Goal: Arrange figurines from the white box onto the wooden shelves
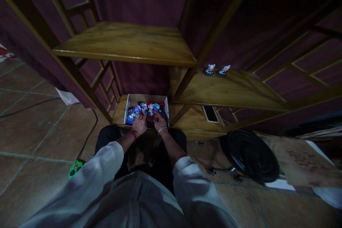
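Observation:
A shallow white cardboard box (pixel 127 112) stands on the lowest wooden shelf. Many small figurines (pixel 143 107) in blue, purple and red lie jumbled inside it. My left hand (pixel 140 124), with a red bead bracelet at the wrist, reaches over the front rim, its fingers stretched out and apart among the figurines. Beside it my right hand (pixel 160 121), wearing a pale bracelet, has its fingers curled at a small blue and red figurine (pixel 151 113) between the two hands. My fingers hide part of the box's front, and the grip is small and dim.
Two white and black figurines (pixel 210 70) stand on the middle shelf (pixel 229 87) at right. A phone (pixel 211 114) lies on the lowest shelf. An upper shelf (pixel 128 42) juts out above the box. A black round stool seat (pixel 249 156) and a green device (pixel 75 168) with a cable are lower down.

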`<state>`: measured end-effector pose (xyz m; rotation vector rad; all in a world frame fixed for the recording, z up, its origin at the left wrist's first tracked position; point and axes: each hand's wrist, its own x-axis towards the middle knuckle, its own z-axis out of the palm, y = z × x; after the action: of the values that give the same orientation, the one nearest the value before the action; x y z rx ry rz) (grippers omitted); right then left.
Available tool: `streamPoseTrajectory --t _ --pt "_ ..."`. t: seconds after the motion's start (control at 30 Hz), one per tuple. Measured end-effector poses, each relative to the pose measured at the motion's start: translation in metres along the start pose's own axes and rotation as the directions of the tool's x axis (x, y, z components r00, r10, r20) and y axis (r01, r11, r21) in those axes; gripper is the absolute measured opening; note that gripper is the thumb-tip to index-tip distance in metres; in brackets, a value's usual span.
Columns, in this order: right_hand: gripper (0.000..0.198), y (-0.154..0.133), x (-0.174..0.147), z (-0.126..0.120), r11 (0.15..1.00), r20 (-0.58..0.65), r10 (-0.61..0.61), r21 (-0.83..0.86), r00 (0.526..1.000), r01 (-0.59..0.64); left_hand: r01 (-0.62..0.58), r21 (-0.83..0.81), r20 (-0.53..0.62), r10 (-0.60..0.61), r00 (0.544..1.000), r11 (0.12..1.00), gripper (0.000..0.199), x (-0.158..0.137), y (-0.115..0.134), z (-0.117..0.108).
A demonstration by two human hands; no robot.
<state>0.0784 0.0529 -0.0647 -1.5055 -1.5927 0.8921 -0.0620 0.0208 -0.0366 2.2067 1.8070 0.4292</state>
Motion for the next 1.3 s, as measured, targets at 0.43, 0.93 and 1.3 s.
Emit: streamPoseTrajectory --t 0.43,0.93,1.3 --pt "0.05 -0.016 -0.006 -0.006 0.988 0.147 -0.146 -0.02 0.978 0.15 0.075 -0.089 -0.006 -0.076 0.997 0.993 0.055 0.001 -0.002 0.0" --pt "0.042 -0.02 -0.014 -0.004 0.952 0.274 -0.177 -0.198 0.945 0.235 0.107 -0.156 -0.006 -0.11 0.994 0.982 0.045 0.004 -0.015 0.004" --pt "0.041 -0.019 -0.015 -0.005 0.948 0.217 -0.107 -0.273 0.97 0.166 0.201 -0.343 -0.016 -0.22 0.975 0.917 0.026 0.008 -0.019 0.002"
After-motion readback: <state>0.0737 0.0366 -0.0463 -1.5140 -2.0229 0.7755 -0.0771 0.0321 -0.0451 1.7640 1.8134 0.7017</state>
